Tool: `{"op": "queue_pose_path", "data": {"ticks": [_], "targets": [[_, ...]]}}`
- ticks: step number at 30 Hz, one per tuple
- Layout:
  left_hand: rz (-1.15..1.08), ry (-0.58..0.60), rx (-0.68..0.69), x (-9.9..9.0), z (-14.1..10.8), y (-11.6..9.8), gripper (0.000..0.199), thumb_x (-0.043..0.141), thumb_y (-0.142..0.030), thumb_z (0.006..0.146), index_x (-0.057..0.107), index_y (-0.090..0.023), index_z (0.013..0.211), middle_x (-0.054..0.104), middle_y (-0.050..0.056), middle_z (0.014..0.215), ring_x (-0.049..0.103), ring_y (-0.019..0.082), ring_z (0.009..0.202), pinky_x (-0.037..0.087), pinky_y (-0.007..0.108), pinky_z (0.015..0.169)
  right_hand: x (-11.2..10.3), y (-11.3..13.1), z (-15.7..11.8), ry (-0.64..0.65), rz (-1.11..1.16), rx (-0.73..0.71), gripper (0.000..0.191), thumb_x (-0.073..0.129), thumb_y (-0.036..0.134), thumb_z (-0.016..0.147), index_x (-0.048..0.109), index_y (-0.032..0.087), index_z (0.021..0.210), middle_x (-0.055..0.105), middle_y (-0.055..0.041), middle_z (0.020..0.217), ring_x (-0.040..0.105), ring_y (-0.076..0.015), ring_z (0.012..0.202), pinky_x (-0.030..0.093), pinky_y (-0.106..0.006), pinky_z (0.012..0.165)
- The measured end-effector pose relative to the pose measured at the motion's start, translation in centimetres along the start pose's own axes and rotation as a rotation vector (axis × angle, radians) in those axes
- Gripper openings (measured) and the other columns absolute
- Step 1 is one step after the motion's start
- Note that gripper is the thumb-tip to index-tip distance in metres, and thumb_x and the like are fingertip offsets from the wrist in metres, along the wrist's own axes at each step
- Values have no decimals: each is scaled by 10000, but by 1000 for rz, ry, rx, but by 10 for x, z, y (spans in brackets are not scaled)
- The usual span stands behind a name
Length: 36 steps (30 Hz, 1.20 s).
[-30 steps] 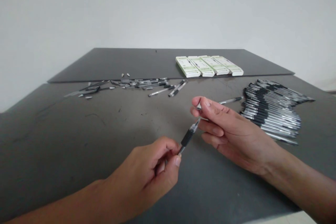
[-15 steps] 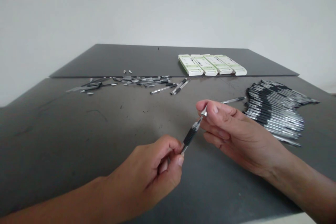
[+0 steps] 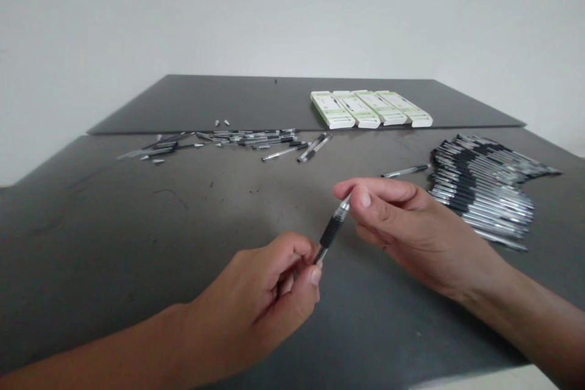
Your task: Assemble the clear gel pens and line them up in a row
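Observation:
Between the thumb and fingers of my left hand [image 3: 278, 298] is a pen [image 3: 331, 232] with a clear barrel and a black ribbed grip, tilted up to the right. My right hand [image 3: 397, 219] pinches the silver cone-shaped pen tip [image 3: 345, 202] at the pen's upper end. The tip sits over the front of the pen, partly hidden by the fingers; whether it is fully seated I cannot tell. A single pen [image 3: 404, 171] lies just beyond my right hand.
Many finished-looking pens [image 3: 489, 189] lie in a pile at the right. Loose pens and parts [image 3: 256, 139] are scattered at the back left, with small cone tips [image 3: 226, 123] behind them. Several white-green boxes [image 3: 333, 108] lie flat on the raised dark board [image 3: 205, 100].
My right hand has brought the cone tip down over the refill point, onto the pen's front end. My left hand has stayed nearly still, holding the pen.

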State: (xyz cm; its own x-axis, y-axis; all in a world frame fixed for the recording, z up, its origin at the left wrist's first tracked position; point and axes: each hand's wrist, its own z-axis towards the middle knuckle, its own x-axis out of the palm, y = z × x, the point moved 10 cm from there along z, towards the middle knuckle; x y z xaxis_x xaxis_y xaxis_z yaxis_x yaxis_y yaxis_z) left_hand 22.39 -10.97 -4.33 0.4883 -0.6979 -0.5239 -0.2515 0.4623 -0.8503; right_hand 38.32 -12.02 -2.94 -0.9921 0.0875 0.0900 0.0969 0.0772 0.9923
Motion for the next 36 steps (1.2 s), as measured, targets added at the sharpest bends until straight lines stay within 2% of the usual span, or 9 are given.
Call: {"op": "queue_pose_path", "data": {"ticks": [7, 11, 18, 21, 23, 27, 30, 33, 36], "targets": [[-73, 14, 13, 2, 0, -3, 115, 521, -302, 1071, 606, -234, 1032, 761, -47, 771, 604, 92, 520, 452, 206, 527, 4, 34, -4, -18, -271, -267, 166, 826, 529, 928, 897, 409, 1019, 649, -1, 783, 544, -147, 714, 442, -313, 664], [-97, 89, -14, 9, -2, -1, 130, 503, -312, 1096, 594, -223, 1069, 765, -22, 815, 642, 94, 530, 478, 200, 517, 9, 44, -8, -26, -323, -310, 124, 864, 500, 898, 899, 396, 956, 690, -9, 793, 584, -161, 734, 451, -329, 667], [-183, 152, 0, 18, -2, -4, 114, 484, -277, 1106, 557, -211, 1047, 615, -71, 676, 640, 94, 523, 494, 175, 505, 14, 46, -10, -58, -308, -352, 203, 923, 537, 814, 867, 345, 848, 669, 0, 765, 559, -154, 679, 435, -324, 620], [-252, 163, -11, 20, -2, 0, 109, 466, -270, 1121, 550, -210, 1086, 638, -60, 718, 665, 90, 562, 532, 166, 543, 22, 38, -10, 48, -194, -325, 397, 781, 694, 888, 875, 354, 1068, 802, -32, 1116, 711, -225, 1019, 548, -369, 893], [-303, 155, -13, 21, -3, 2, 122, 461, -298, 1136, 539, -211, 1100, 647, -57, 734, 672, 85, 572, 539, 156, 552, 28, 33, -11, 107, -134, -291, 451, 655, 685, 993, 852, 339, 1205, 791, -49, 1316, 704, -271, 1233, 536, -427, 1055], [-340, 166, -10, 23, -4, 5, 140, 475, -319, 1144, 543, -206, 1097, 634, -62, 706, 692, 87, 600, 561, 148, 584, 37, 23, -7, 124, -104, -184, 284, 748, 522, 992, 863, 293, 1116, 851, -51, 1101, 790, -250, 1061, 624, -379, 917], [-330, 193, -1, 26, -4, 4, 146, 464, -286, 1140, 563, -195, 1081, 669, -40, 742, 720, 93, 633, 593, 165, 623, 38, 20, -3, 92, -39, -167, 231, 918, 459, 844, 839, 266, 944, 845, -25, 990, 796, -215, 973, 630, -316, 854], [-350, 186, -8, 26, -2, 2, 153, 454, -274, 1133, 563, -189, 1068, 681, -33, 752, 731, 96, 634, 610, 172, 628, 45, 13, -2, 160, 93, -125, 398, 877, 567, 856, 822, 284, 1131, 832, -46, 1157, 781, -227, 1049, 633, -321, 863], [-386, 170, -24, 24, -1, 1, 156, 454, -273, 1127, 553, -186, 1044, 672, -37, 737, 734, 97, 619, 621, 173, 617, 62, 0, -7, 335, 159, -7, 495, 578, 623, 1060, 757, 291, 1381, 831, -68, 1078, 773, -210, 858, 622, -321, 712]]}}
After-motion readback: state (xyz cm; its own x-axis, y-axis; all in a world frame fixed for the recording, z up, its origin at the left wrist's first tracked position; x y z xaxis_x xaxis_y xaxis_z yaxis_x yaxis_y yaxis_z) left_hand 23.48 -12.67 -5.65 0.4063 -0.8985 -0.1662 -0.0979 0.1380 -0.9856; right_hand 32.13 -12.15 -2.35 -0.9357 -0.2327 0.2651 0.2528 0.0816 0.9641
